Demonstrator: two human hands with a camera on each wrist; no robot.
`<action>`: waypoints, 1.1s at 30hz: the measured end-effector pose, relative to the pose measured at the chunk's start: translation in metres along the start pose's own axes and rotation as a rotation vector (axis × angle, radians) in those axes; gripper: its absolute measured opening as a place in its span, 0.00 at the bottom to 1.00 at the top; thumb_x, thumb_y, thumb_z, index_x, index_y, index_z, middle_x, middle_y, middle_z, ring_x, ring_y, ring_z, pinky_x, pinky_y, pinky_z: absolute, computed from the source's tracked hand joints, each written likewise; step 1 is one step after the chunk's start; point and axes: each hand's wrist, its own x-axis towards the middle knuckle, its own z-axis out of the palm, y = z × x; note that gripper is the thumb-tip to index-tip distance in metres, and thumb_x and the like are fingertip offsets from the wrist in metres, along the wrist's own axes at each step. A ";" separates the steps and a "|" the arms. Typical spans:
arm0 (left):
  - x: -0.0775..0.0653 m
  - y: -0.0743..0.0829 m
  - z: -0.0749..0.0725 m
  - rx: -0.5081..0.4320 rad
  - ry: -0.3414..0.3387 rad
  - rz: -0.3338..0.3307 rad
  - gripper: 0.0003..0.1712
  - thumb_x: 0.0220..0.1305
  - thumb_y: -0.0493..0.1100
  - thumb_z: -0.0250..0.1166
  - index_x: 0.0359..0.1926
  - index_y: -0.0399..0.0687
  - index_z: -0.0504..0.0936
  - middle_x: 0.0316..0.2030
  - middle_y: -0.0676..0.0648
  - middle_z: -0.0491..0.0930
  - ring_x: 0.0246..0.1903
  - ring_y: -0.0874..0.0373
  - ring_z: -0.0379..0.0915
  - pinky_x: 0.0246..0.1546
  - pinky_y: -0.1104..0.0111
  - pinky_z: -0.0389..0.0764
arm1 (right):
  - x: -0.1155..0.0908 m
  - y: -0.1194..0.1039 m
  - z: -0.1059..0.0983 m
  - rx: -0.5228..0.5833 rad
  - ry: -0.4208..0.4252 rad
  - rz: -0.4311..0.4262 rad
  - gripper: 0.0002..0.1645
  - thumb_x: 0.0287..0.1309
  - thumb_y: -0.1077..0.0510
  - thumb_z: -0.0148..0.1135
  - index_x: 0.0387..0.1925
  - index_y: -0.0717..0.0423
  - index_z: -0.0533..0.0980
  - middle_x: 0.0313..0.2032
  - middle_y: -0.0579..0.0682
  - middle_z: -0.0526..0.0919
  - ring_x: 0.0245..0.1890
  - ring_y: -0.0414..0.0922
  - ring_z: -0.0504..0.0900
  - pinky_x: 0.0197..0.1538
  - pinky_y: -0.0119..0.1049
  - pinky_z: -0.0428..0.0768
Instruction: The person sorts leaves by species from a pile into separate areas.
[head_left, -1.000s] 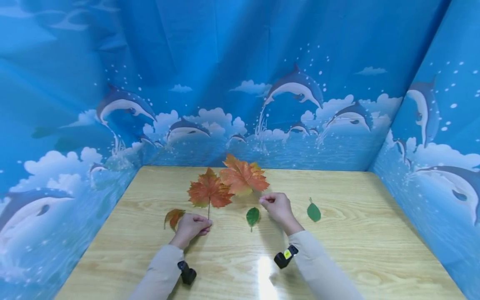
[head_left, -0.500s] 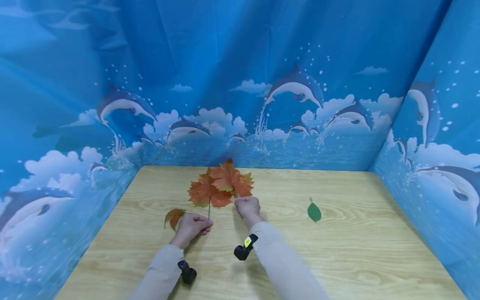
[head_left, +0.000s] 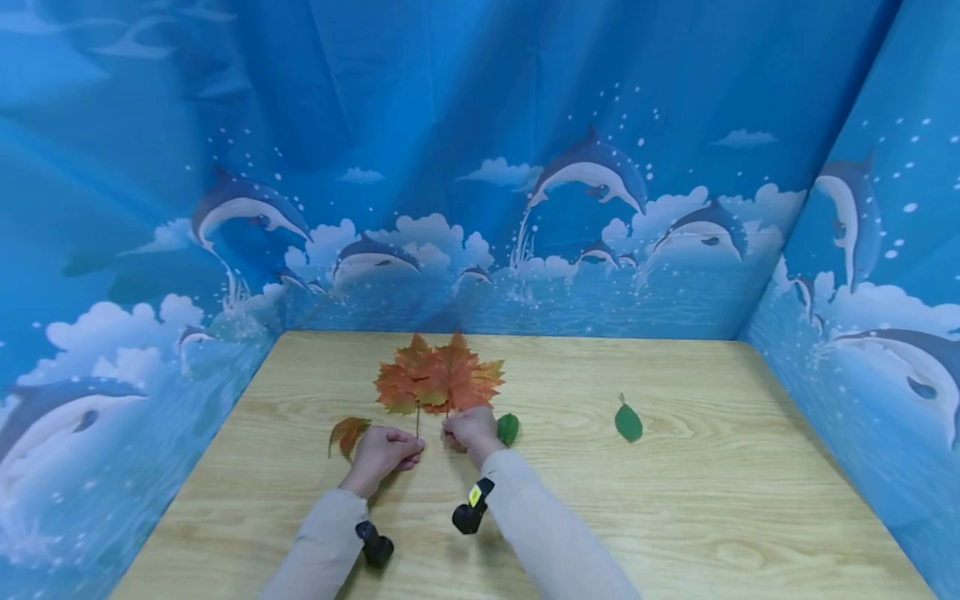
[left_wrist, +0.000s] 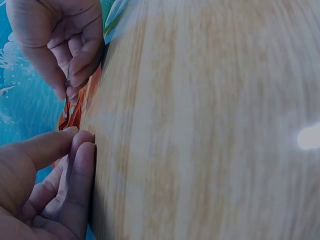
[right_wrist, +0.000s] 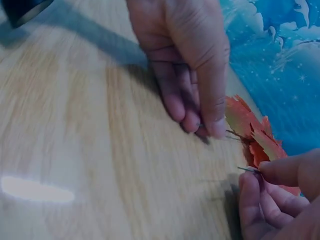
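Right grip point(head_left: 471, 430) pinches an orange leaf point(head_left: 467, 377), partly hiding a green leaf point(head_left: 509, 429).

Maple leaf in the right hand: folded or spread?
Spread: in the head view, the maple leaf fans out beyond the right hand.

Head view bright; wrist views dimmer (and softer); white glare point(right_wrist: 37, 190) marks the tabletop point(right_wrist: 75, 115) there.

Blue dolphin-print sheets point(head_left: 450, 100) line 3 sides of a pale wood-grain table point(head_left: 720, 492).
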 end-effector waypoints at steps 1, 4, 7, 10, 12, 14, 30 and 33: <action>0.000 0.000 0.000 0.005 0.000 0.000 0.05 0.57 0.32 0.68 0.34 0.30 0.84 0.25 0.44 0.84 0.22 0.61 0.80 0.25 0.70 0.83 | -0.001 0.000 0.000 0.010 0.000 0.003 0.02 0.46 0.70 0.63 0.23 0.67 0.80 0.13 0.44 0.75 0.12 0.35 0.73 0.19 0.25 0.74; 0.001 0.000 -0.001 0.027 0.003 -0.001 0.06 0.57 0.32 0.68 0.34 0.31 0.84 0.25 0.44 0.84 0.23 0.61 0.80 0.26 0.70 0.83 | -0.003 0.003 -0.001 0.028 -0.019 0.019 0.03 0.45 0.71 0.62 0.25 0.68 0.81 0.14 0.45 0.77 0.14 0.35 0.76 0.21 0.26 0.77; 0.000 0.000 -0.002 0.035 0.008 -0.002 0.06 0.57 0.33 0.68 0.34 0.31 0.84 0.25 0.45 0.84 0.23 0.60 0.81 0.26 0.70 0.83 | -0.004 0.005 -0.001 0.045 -0.036 0.018 0.05 0.46 0.71 0.62 0.26 0.68 0.83 0.16 0.46 0.79 0.15 0.35 0.77 0.23 0.26 0.78; 0.000 0.001 -0.002 0.029 0.010 -0.002 0.06 0.57 0.33 0.68 0.34 0.31 0.84 0.24 0.45 0.84 0.23 0.61 0.81 0.26 0.70 0.83 | -0.004 0.008 0.001 0.061 -0.030 0.004 0.06 0.44 0.72 0.62 0.27 0.68 0.83 0.15 0.46 0.79 0.15 0.35 0.77 0.23 0.26 0.79; 0.000 0.000 -0.002 0.027 0.007 -0.001 0.06 0.56 0.33 0.68 0.34 0.31 0.84 0.24 0.45 0.84 0.23 0.61 0.81 0.26 0.70 0.83 | -0.002 0.010 0.002 0.066 -0.015 -0.001 0.06 0.43 0.72 0.62 0.26 0.68 0.83 0.14 0.45 0.78 0.14 0.34 0.77 0.23 0.25 0.79; 0.000 0.000 -0.001 0.029 0.009 -0.004 0.06 0.56 0.33 0.69 0.34 0.31 0.84 0.24 0.45 0.84 0.22 0.61 0.80 0.25 0.71 0.83 | 0.000 0.012 0.004 0.074 -0.004 0.001 0.06 0.43 0.72 0.62 0.26 0.68 0.83 0.13 0.45 0.78 0.14 0.34 0.77 0.22 0.25 0.78; -0.001 0.001 0.001 0.039 0.016 0.010 0.06 0.56 0.33 0.68 0.34 0.31 0.84 0.24 0.45 0.84 0.22 0.61 0.80 0.25 0.71 0.83 | 0.002 0.009 0.002 -0.033 0.092 -0.022 0.04 0.44 0.70 0.65 0.24 0.64 0.84 0.14 0.47 0.81 0.13 0.35 0.79 0.21 0.26 0.79; -0.001 0.000 0.001 0.038 0.020 0.002 0.06 0.57 0.33 0.68 0.34 0.32 0.84 0.24 0.45 0.84 0.22 0.61 0.80 0.25 0.71 0.82 | 0.002 0.010 0.003 -0.017 0.089 -0.011 0.04 0.44 0.70 0.64 0.25 0.64 0.84 0.13 0.46 0.81 0.13 0.35 0.78 0.21 0.26 0.79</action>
